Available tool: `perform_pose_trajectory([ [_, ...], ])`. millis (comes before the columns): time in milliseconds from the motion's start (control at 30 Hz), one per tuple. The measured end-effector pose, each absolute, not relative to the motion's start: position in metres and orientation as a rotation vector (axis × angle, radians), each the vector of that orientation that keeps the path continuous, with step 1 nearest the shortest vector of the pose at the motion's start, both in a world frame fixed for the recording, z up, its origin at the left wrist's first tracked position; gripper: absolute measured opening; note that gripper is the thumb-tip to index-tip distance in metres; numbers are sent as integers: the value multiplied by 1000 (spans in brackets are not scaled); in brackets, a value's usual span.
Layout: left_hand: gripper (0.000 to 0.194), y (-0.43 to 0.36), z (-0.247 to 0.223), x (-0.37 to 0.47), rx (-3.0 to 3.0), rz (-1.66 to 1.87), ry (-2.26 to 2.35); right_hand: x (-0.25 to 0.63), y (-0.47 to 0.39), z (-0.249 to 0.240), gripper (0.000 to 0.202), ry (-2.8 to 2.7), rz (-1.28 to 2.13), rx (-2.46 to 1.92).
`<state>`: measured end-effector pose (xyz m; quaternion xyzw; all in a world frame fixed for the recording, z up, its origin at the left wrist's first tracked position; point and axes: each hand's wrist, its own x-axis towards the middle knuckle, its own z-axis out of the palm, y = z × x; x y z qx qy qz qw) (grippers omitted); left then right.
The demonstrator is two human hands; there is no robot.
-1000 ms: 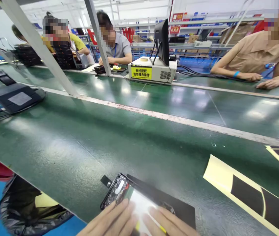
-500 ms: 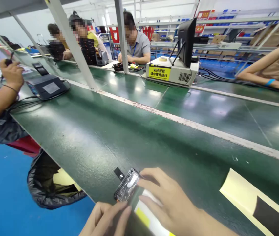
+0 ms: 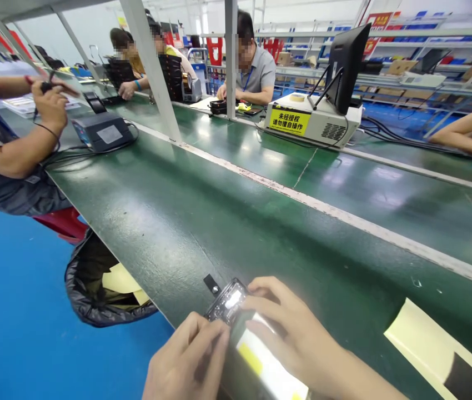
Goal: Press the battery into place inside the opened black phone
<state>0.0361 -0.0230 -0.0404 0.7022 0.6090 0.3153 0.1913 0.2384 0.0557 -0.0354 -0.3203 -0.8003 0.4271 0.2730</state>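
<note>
- The opened phone (image 3: 236, 328) lies flat at the near edge of the green belt (image 3: 227, 222), back cover off, so you can see shiny metal shields and dark board bits at its far end, plus a glossy white strip with a yellow patch along the middle
- left hand (image 3: 190, 361) is curled down over the near left side of the phone, fingers bent and pressing on it, closed around that edge as far as I can see
- right hand (image 3: 298, 339) lies over the phone from the right, fingers spread and arched, tips touching the top end near the camera area; pressing rather than pinching
- small black tab (image 3: 211, 284) sits on the belt just beyond the phone, to the left, apart from it
- pale yellow backing sheet (image 3: 427, 344) with a black cut shape lies flat on the belt, near right, well apart from the hands
- black bin bag (image 3: 94, 289) with yellowish scraps in it hangs below the belt edge on the left, over the blue floor (image 3: 15, 311)
- belt is matte dark green with scuffs and soft light glare, and a worn white stripe (image 3: 323, 208) runs along it
- far side: a cream box (image 3: 315, 119) with a yellow label and a black monitor (image 3: 344, 61) on top, cables trailing right
- a co-worker on the left holds a tool beside a dark grey device (image 3: 103, 130); more people sit far back among shelving
</note>
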Motion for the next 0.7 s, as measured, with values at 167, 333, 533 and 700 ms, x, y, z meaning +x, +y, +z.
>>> perform_pose_trajectory([
  [167,24,-12,-32,31,1836,584,1681,233,60,-34,22,-2248,1070,-893],
  [333,13,8,-28,24,1542,586,1740,229,60,-38,24,-2339,898,-883],
  [533,29,26,-32,15,1292,715,1491,232,64,-32,22,-2168,1077,-909],
  [700,41,11,-36,-5,1190,989,1709,260,65,-26,18,-1926,1216,-1145],
])
